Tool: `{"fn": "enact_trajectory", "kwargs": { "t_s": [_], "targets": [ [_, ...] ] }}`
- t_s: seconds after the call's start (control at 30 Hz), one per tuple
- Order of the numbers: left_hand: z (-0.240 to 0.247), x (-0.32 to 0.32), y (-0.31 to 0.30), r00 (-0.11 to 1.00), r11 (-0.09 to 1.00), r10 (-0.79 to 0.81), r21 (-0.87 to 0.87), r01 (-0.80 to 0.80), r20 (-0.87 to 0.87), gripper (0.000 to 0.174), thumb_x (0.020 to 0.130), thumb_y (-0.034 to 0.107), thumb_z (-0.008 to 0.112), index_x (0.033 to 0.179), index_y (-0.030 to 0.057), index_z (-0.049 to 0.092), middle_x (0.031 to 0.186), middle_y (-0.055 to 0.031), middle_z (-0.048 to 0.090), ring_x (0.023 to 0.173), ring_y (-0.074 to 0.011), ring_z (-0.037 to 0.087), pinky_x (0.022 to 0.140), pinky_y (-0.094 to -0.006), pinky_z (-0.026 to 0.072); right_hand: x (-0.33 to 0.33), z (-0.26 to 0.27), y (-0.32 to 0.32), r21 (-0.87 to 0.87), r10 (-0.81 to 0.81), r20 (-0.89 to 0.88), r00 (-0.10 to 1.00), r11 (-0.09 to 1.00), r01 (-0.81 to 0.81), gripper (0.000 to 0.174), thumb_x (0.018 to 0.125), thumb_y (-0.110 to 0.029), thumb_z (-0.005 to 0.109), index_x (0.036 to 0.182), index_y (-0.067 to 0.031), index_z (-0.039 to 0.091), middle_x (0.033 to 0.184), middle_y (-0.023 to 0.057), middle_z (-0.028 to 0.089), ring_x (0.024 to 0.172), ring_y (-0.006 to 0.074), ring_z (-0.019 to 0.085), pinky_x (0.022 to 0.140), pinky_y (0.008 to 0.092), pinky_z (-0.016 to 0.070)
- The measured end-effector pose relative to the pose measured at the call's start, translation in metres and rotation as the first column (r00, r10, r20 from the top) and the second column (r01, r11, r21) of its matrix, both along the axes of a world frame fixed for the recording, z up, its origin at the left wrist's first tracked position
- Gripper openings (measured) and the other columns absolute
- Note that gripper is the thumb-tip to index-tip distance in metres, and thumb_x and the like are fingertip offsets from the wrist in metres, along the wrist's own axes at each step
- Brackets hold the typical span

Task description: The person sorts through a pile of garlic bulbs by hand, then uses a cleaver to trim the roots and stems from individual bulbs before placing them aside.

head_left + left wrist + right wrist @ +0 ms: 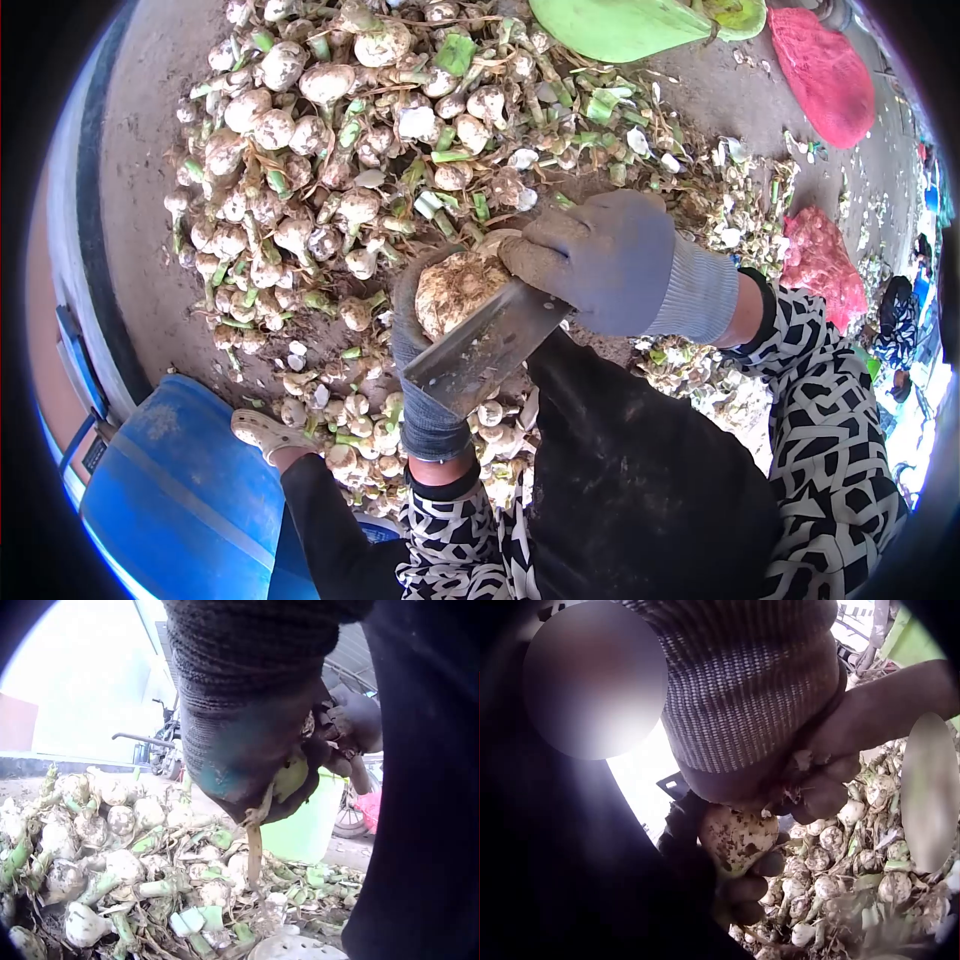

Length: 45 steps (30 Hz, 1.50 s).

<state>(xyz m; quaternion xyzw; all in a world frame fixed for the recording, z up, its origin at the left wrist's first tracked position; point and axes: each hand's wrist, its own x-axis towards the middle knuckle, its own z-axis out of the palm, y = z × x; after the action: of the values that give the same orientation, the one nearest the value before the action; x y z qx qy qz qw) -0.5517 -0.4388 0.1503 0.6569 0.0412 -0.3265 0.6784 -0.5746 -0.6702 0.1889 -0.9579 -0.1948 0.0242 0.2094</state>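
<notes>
Bulb point(450, 295) is up by the pile point(300, 190), left hand point(406, 318) grip clamped round it; can't tell if the right hand point(605, 262) actually has the blade point(487, 350). Guessing mid-trim, so next cut probably needs a steady hold.

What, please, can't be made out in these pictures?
Underside of the bulb: head view, behind the blade and left hand.
Any handle on that blade: head view, perhaps under the right hand.
Lower end of the blue container: head view, bottom edge cuts it.
Whatever lies beneath the pale oval patch: right wrist view, blurred.
</notes>
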Motion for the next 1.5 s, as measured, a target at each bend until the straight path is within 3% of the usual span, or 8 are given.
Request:
{"fn": "enact_trajectory", "kwargs": {
  "t_s": [0.33, 0.4, 0.57, 0.6, 0.7, 0.87, 1.07, 1.5],
  "targets": [
    [-0.004, -0.034, 0.02, 0.94, 0.931, -0.32, 0.221, 0.29, 0.114, 0.077, 0.078, 0.023, 0.08, 0.137, -0.0012, 0.037, 0.128, -0.0133, 0.053, 0.111, -0.0247, 0.06, 0.094, -0.0371, 0.0532, -0.015, -0.013, 0.012, 0.058, -0.053, -0.21, 0.976, 0.996, 0.067, 0.049, 0.072, -0.022, 0.073, 0.117, -0.0134, 0.056, 0.087, 0.0061, 0.065, 0.066, 0.0279, 0.066, 0.053, 0.0395, 0.0519],
    [-0.012, -0.051, 0.014, 0.933, 0.821, -0.022, -0.538, -0.188, -0.359, 0.065, 0.09, 0.034, 0.066, 0.138, 0.0019, 0.039, 0.137, -0.0133, 0.047, 0.116, -0.0244, 0.059, 0.097, -0.0392, 0.0514, -0.012, -0.058, 0.002, -0.075, -0.135, -0.484, 0.865, 0.991, 0.112, 0.043, 0.077, -0.022, 0.07, 0.118, -0.0131, 0.058, 0.082, 0.011, 0.067, 0.072, 0.0321, 0.067, 0.058, 0.0425, 0.053],
    [0.015, -0.037, 0.039, 0.816, 0.802, 0.075, -0.451, -0.391, -0.573, 0.052, 0.1, 0.043, 0.046, 0.135, 0.0037, 0.045, 0.139, -0.0143, 0.046, 0.121, -0.0229, 0.055, 0.101, -0.0415, 0.048, -0.028, -0.102, -0.014, -0.036, -0.362, -0.621, 0.695, 0.899, 0.436, 0.033, 0.091, -0.037, 0.058, 0.112, -0.0134, 0.067, 0.081, 0.0173, 0.069, 0.08, 0.0349, 0.069, 0.073, 0.0454, 0.0541],
    [0.045, -0.025, 0.033, 0.966, 0.99, -0.139, -0.008, 0.14, -0.22, 0.058, 0.092, 0.042, 0.06, 0.131, 0.001, 0.045, 0.123, -0.0121, 0.057, 0.112, -0.0227, 0.058, 0.097, -0.0399, 0.05, -0.025, -0.086, -0.011, 0.043, -0.361, -0.626, 0.691, 0.869, 0.493, 0.034, 0.092, -0.04, 0.057, 0.111, -0.0146, 0.068, 0.08, 0.0175, 0.069, 0.079, 0.0351, 0.069, 0.074, 0.0452, 0.0537],
    [0.026, -0.024, 0.047, 0.803, 0.9, -0.381, 0.383, 0.208, 0.459, 0.067, 0.089, 0.054, 0.054, 0.132, 0.0031, 0.047, 0.113, -0.019, 0.061, 0.1, -0.0293, 0.062, 0.078, -0.0333, 0.055, -0.021, -0.09, -0.007, 0.043, -0.347, -0.625, 0.699, 0.879, 0.474, 0.038, 0.093, -0.041, 0.057, 0.115, -0.0121, 0.067, 0.082, 0.0197, 0.068, 0.077, 0.0372, 0.067, 0.073, 0.0456, 0.0525],
    [-0.015, -0.046, 0.138, 0.669, 0.337, -0.743, 0.844, 0.418, -0.034, 0.075, 0.069, 0.046, 0.082, 0.125, 0.0036, 0.055, 0.114, -0.0191, 0.061, 0.105, -0.0381, 0.061, 0.089, -0.046, 0.0504, -0.029, -0.095, -0.005, 0.044, -0.302, -0.609, 0.733, 0.91, 0.412, 0.041, 0.09, -0.041, 0.061, 0.113, -0.0078, 0.068, 0.084, 0.0234, 0.067, 0.079, 0.0397, 0.066, 0.072, 0.0458, 0.0513],
    [-0.075, 0.015, 0.124, 0.905, 0.514, -0.239, 0.837, -0.189, 0.352, 0.063, 0.085, 0.034, 0.074, 0.133, 0.0, 0.05, 0.131, -0.0211, 0.056, 0.112, -0.0324, 0.059, 0.092, -0.0412, 0.0491, -0.026, -0.089, 0.01, 0.118, -0.32, -0.632, 0.705, 0.86, 0.496, 0.04, 0.089, -0.041, 0.062, 0.109, -0.0072, 0.069, 0.088, 0.022, 0.069, 0.082, 0.0382, 0.067, 0.075, 0.0432, 0.0521],
    [-0.07, -0.027, 0.19, 0.851, 0.023, -0.44, 0.944, 0.329, -0.286, 0.053, 0.079, 0.052, 0.068, 0.113, 0.0126, 0.066, 0.12, -0.0146, 0.064, 0.109, -0.0376, 0.06, 0.091, -0.0453, 0.0472, -0.028, -0.105, 0.024, 0.149, -0.287, -0.585, 0.759, 0.882, 0.448, 0.03, 0.088, -0.029, 0.061, 0.111, -0.0118, 0.071, 0.098, 0.0175, 0.07, 0.09, 0.0361, 0.067, 0.08, 0.0424, 0.0529]
  ]
}}
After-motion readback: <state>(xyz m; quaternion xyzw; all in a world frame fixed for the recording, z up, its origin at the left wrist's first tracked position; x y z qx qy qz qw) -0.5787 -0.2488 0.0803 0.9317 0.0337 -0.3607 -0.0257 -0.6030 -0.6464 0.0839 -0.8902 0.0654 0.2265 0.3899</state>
